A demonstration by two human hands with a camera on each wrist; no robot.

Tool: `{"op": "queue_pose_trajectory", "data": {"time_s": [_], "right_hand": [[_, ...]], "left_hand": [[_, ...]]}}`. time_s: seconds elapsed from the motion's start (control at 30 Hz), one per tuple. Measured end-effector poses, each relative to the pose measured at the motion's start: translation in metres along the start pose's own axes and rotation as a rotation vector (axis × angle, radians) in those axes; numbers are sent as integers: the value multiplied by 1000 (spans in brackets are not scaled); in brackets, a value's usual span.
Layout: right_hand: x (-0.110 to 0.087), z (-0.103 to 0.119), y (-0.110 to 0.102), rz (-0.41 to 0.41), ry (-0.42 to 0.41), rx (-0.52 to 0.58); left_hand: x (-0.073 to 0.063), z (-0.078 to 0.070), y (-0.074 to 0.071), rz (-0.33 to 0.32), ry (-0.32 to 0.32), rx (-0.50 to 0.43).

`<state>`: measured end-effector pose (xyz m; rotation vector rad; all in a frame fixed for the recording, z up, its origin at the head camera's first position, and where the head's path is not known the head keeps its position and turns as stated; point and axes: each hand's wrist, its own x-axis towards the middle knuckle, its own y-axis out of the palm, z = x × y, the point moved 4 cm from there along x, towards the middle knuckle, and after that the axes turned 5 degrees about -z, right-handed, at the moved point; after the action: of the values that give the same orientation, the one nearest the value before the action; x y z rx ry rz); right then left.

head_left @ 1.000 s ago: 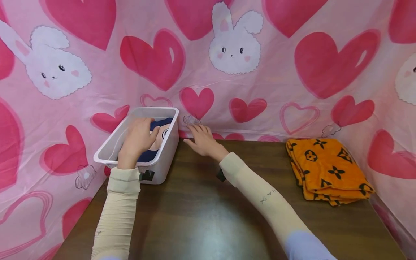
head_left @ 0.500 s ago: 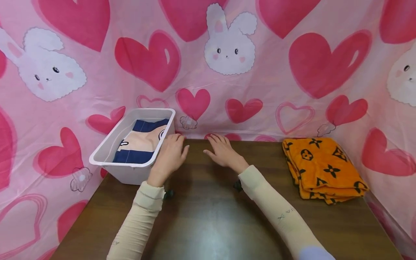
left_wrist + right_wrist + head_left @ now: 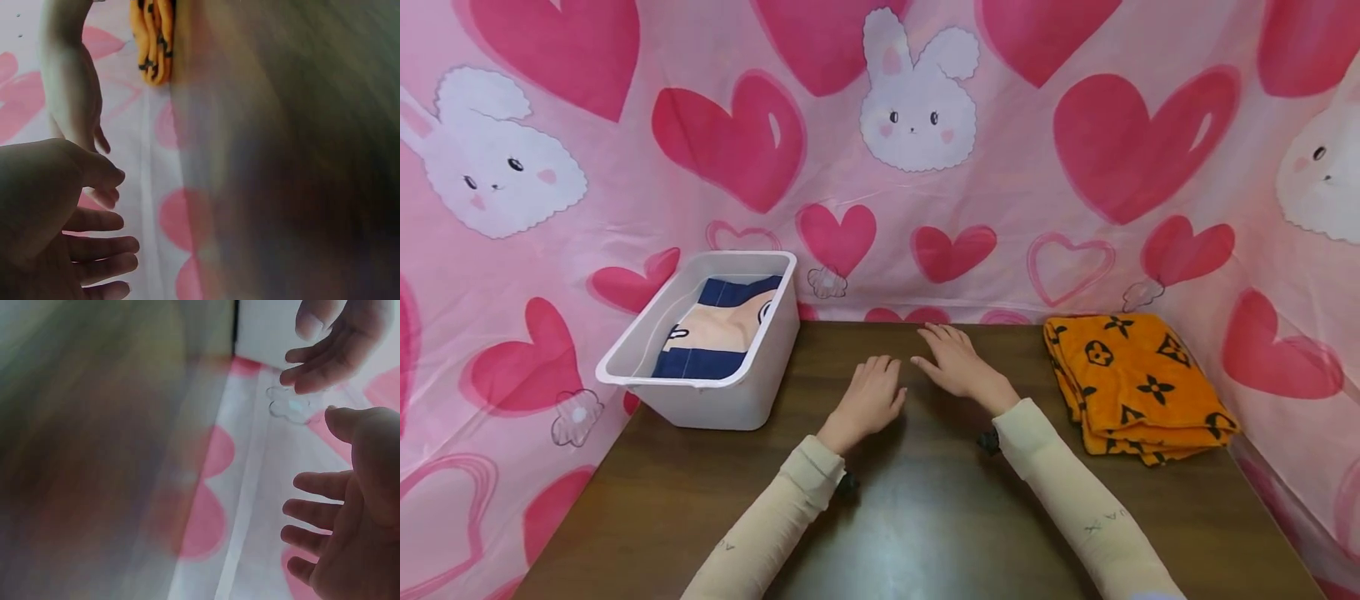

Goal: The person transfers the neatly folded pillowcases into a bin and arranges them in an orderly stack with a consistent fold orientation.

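Both hands hover over the middle of the table in the head view, holding nothing. My left hand (image 3: 868,398) has its fingers extended and thumb apart, to the right of the white plastic bin (image 3: 767,367). Inside that bin lies a folded navy and peach cloth (image 3: 718,327). Slightly farther back, my right hand (image 3: 958,362) is also relaxed with fingers apart, left of the folded orange blanket (image 3: 1138,383) with black motifs. In the left wrist view the blanket's folded edge (image 3: 153,44) shows beyond the hands.
The dark wooden table (image 3: 910,517) reaches back to a pink curtain (image 3: 1000,192) printed with hearts and rabbits, which also closes off both sides. The bin stands at the back left, the blanket at the back right.
The left hand has moved from over the bin rightward and down to mid-table. The right hand has shifted right. The cloth in the bin is now fully uncovered to view.
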<state>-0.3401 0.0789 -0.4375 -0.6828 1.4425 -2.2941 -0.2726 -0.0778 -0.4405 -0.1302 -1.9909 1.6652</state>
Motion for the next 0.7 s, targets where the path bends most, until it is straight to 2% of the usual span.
{"op": "queue_pose_trajectory", "data": {"time_s": [0.13, 0.3, 0.5, 0.7], "right_hand": [[-15, -17, -4, 8, 14, 10], [-33, -39, -15, -24, 27, 9], [-49, -66, -32, -70, 48, -12], [-64, -89, -50, -101, 76, -46]], "left_hand": [[10, -10, 11, 44, -21, -40], [22, -22, 25, 88, -54, -100], [35, -35, 43, 82, -51, -60], [48, -50, 51, 73, -35, -14]]}}
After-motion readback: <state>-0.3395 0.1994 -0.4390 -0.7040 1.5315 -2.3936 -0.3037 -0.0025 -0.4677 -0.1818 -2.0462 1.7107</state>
